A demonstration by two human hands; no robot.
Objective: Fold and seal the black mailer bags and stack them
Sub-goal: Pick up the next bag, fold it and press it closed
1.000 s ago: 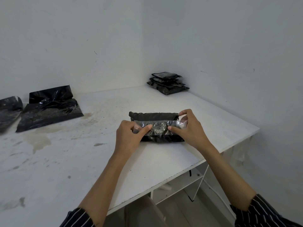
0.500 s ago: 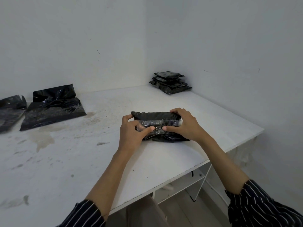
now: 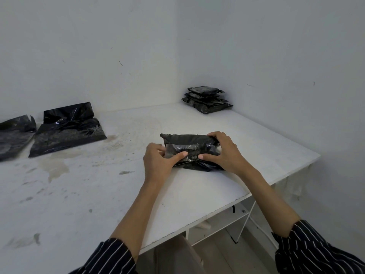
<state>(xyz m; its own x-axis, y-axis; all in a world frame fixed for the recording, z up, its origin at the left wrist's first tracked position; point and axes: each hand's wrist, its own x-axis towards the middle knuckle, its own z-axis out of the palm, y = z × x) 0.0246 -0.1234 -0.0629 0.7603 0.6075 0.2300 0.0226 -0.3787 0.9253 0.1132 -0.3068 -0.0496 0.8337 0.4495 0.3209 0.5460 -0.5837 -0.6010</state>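
Note:
A folded black mailer bag (image 3: 187,139) lies on the white table (image 3: 197,194) in front of me, its shiny flap folded down over the near side. My left hand (image 3: 158,162) grips the bag's left end, thumb pressing on the flap. My right hand (image 3: 224,153) curls over the right end, its thumb on the flap close to the left thumb. A stack of folded black bags (image 3: 207,99) sits in the far corner against the walls.
Two flat, unfolded black mailer bags lie at the far left, one (image 3: 67,133) beside the other (image 3: 13,135) at the frame's edge. The table's right edge (image 3: 296,175) runs close behind my right wrist. Stains mark the tabletop's left half.
The shiny flap, held raised between my fingers a second ago, now lies folded down on the bag, and both thumbs have come together on it.

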